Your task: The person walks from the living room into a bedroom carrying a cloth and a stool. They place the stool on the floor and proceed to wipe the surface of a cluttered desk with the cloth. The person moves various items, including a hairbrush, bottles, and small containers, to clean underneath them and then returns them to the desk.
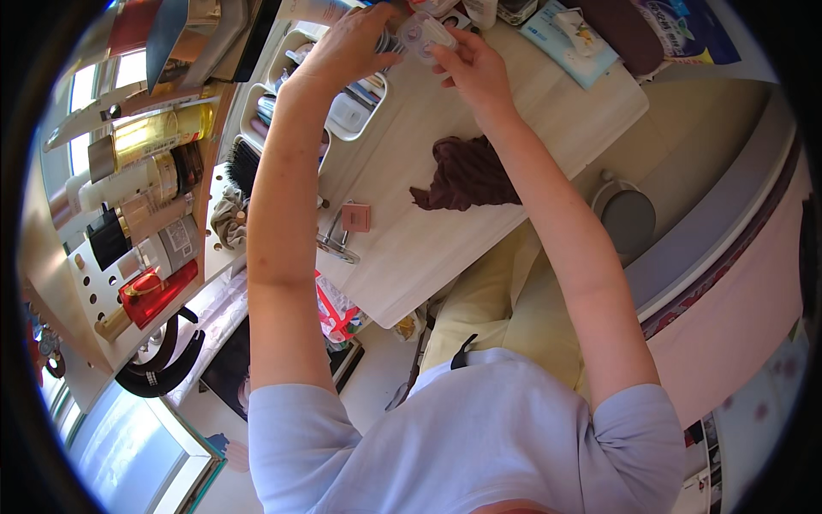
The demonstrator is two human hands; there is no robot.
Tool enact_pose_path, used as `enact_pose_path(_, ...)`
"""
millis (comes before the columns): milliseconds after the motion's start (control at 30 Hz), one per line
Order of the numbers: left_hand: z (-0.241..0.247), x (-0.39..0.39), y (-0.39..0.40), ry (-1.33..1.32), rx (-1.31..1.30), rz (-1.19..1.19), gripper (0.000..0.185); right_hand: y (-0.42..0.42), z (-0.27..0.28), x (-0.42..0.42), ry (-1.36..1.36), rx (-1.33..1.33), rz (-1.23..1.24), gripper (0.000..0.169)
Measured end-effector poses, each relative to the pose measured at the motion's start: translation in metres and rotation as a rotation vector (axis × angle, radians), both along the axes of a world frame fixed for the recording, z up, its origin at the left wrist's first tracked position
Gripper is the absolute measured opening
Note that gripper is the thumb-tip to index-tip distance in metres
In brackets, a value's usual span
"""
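My right hand holds a small clear plastic case with round compartments between thumb and fingers, at the far side of the pale wood-grain table. Just left of it, my left hand reaches over white organizer bins filled with small items. Its thumb and fingers curve around some grey ridged round pieces; whether it grips them is unclear. Crumpled dark brown cloth lies on the table, partly behind my right forearm.
A blue tissue pack lies at the far right. At left, a wooden shelf carries several bottles, with a black hairbrush and a scrunchie alongside. A small pink box sits near the table's left edge. Black headbands hang lower left.
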State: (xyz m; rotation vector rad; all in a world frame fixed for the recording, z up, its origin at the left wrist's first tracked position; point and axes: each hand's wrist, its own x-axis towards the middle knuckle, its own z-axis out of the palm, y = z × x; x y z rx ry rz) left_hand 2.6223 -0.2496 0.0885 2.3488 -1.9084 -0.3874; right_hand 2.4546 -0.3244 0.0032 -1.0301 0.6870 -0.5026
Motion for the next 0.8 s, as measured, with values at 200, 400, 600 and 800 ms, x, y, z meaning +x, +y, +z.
enact_pose_path(200, 0.005, -0.009, 0.0, 0.044, 0.023, 0.081, 0.067, -0.001, 0.0, 0.005, 0.004, -0.072, -0.01, 0.044)
enact_pose_path(400, 0.0, -0.004, 0.005, -0.009, -0.028, 0.07, 0.071, -0.002, 0.0, 0.016, 0.011, -0.152, 0.009, 0.037)
enact_pose_path(600, 0.002, -0.005, 0.008, -0.024, -0.002, 0.071, 0.07, -0.005, 0.002, 0.021, 0.082, -0.299, 0.045, 0.041)
enact_pose_path(800, 0.0, -0.005, 0.012, -0.044, -0.024, 0.071, 0.073, -0.007, 0.002, 0.024, 0.125, -0.338, 0.079, 0.045)
